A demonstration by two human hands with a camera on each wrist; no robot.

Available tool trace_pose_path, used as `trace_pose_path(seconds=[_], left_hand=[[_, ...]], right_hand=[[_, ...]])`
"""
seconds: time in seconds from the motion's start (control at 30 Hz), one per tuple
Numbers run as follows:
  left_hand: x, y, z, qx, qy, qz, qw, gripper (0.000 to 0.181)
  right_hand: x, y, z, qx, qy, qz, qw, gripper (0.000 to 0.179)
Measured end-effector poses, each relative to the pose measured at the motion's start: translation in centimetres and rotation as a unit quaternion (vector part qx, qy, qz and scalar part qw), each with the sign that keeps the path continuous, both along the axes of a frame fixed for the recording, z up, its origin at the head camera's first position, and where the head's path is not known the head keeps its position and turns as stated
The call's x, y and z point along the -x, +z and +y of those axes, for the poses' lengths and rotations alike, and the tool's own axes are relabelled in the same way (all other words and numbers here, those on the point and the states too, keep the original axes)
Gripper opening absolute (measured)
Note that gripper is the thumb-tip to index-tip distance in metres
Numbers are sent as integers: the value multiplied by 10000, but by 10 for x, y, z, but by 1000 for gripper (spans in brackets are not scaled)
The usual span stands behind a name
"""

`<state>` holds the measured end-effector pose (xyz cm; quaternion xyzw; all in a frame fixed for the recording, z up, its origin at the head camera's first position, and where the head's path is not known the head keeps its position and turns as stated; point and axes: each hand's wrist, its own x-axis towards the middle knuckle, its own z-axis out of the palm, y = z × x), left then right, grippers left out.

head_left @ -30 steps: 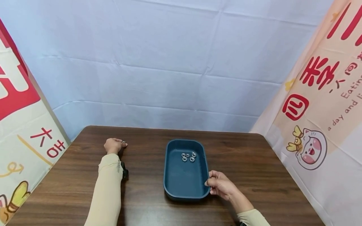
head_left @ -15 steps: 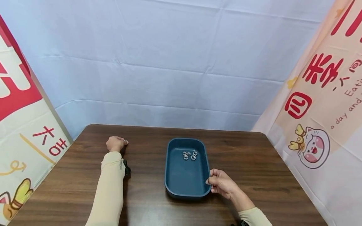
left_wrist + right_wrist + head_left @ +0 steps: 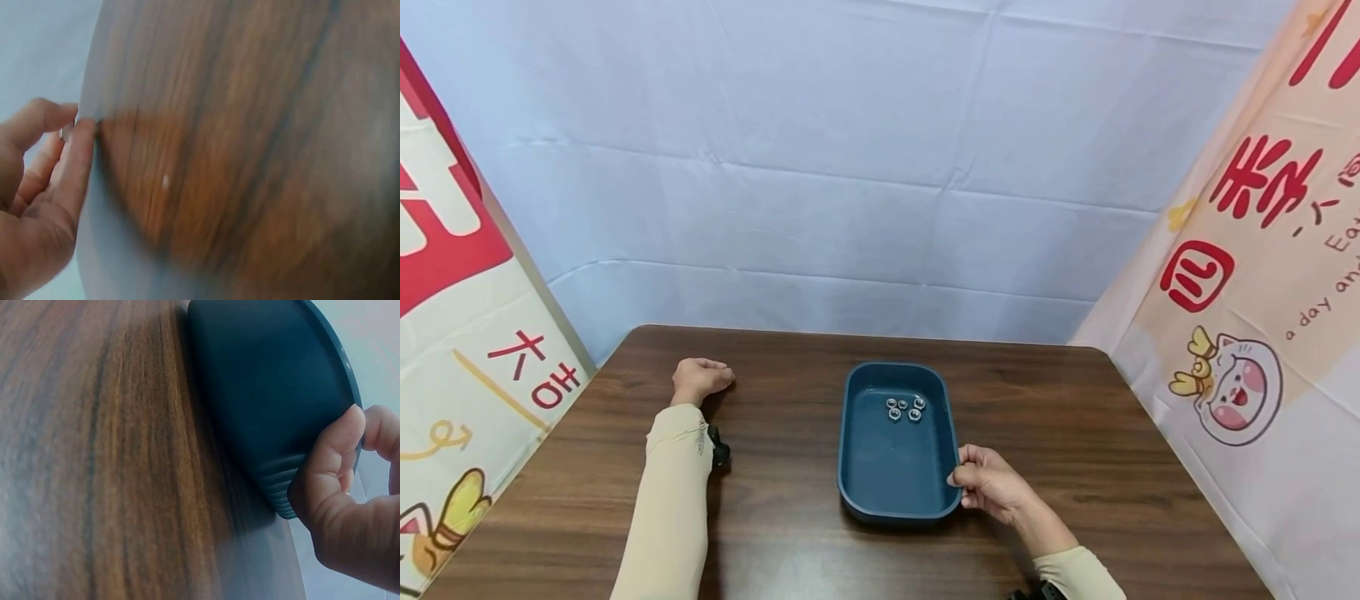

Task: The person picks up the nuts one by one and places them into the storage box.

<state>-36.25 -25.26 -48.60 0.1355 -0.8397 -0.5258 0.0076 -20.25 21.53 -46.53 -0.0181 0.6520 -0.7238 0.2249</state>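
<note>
My left hand (image 3: 700, 379) is low over the far left of the table, pinching a small metal nut (image 3: 64, 132) between thumb and fingers. Only a shiny sliver of that nut shows in the left wrist view; in the head view the fingers hide it. A dark blue rectangular tray (image 3: 898, 492) sits right of the middle. Several silver hex nuts (image 3: 915, 415) lie grouped on its floor, toward the far end. My right hand (image 3: 996, 483) grips the tray's right rim near its front corner, the thumb (image 3: 350, 428) on one side and fingers on the other.
The brown wood-grain table (image 3: 790, 417) has rounded far corners. Behind it hangs a pale blue cloth backdrop (image 3: 820, 167). Printed cloths (image 3: 1232, 333) hang at both sides.
My left hand shifts slightly left, away from the tray, and its nut drops out of sight in the head view. The right hand keeps its hold, and the head view drifts a little.
</note>
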Motion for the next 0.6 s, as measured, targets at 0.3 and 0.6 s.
trace_pose_path(seconds=[0.3,0.6], left_hand=[[1,-3,-1,-1104,-1322,362,9844,33],[0,-3,1,-1571,-1422,407,9764,35]], right_hand=[[0,-1,1,3,-10,4,10000,19],[0,-3,1,31,-7,18,10000,21]])
